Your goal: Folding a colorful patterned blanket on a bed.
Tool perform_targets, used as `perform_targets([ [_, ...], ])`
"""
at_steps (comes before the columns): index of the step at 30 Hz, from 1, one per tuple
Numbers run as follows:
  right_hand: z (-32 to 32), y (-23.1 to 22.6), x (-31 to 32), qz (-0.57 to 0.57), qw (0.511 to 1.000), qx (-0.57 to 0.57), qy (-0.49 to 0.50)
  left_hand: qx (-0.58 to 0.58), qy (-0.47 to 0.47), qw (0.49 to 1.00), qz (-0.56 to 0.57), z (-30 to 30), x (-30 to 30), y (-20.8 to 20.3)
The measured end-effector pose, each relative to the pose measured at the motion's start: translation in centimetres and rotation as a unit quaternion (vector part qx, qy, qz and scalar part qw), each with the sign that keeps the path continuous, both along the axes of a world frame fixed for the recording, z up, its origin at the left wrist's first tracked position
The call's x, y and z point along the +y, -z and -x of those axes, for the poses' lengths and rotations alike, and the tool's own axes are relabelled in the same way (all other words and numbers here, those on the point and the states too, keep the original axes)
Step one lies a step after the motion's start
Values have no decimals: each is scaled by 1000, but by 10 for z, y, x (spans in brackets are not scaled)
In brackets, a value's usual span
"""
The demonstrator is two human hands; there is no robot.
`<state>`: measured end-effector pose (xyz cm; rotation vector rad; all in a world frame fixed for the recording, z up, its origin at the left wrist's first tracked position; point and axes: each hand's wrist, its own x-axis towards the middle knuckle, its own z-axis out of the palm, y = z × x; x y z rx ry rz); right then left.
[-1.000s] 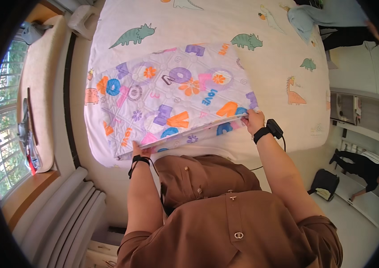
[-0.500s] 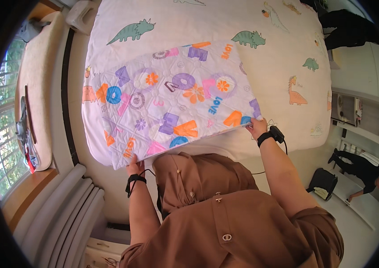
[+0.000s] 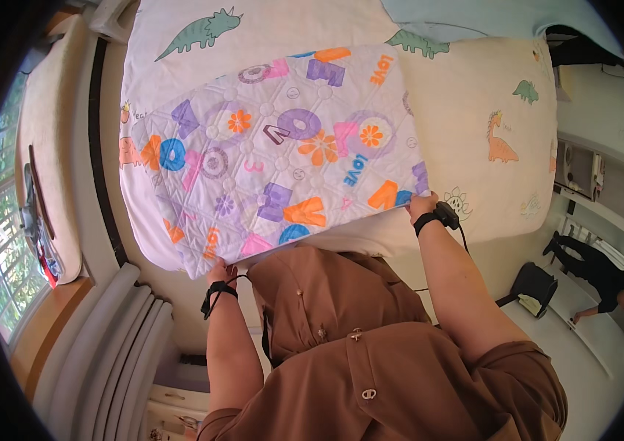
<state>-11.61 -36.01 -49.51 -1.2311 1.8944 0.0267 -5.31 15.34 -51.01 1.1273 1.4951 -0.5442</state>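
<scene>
A rectangular quilted cloth (image 3: 282, 158), white with purple, orange, pink and blue letters and flowers, spreads over the near left part of the bed. Its near-left corner is pinched in my left hand (image 3: 221, 272), thumb on top and the other fingers mostly hidden beneath. My right hand (image 3: 422, 204) grips the near-right corner, higher up and further from me. Between both hands the near edge runs taut and slightly raised. Under it lies a pale bed sheet (image 3: 466, 88) printed with dinosaurs.
Light blue cloth (image 3: 503, 18) covers the bed's far right. A windowsill (image 3: 51, 162) with small items runs along the left, grey curtain folds (image 3: 99, 345) nearer me. At right are a black bag (image 3: 532, 287), shelving (image 3: 583, 173) and a person in black (image 3: 594, 268).
Light blue cloth has come into view over the far right of the bed. My hands keep their hold on the quilted cloth, which has shifted slightly in the picture.
</scene>
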Motion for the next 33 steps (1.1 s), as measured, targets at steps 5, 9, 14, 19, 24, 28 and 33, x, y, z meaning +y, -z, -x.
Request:
perform_targets([
  [5, 12, 32, -2, 84, 988, 107, -69, -14, -96, 995, 16, -2, -2, 5],
  [9, 17, 28, -7, -61, 995, 51, 67, -71, -151, 979, 113, -11, -9, 0],
  [14, -1, 13, 7, -201, 936, -176, 228, -141, -186, 951, 203, -21, -22, -18],
  [19, -17, 3, 30, -293, 886, -187, 308, -168, -216, 941, 200, -27, -28, -24],
  [24, -17, 5, 39, -301, 882, -256, 258, -219, -205, 932, 204, -24, -24, -10],
  [28, -17, -3, 37, -272, 898, -226, 262, -194, -218, 942, 168, -23, -20, -5],
  [33, -24, -31, 41, -289, 854, -314, 297, -193, -222, 941, 166, -29, -24, -24],
])
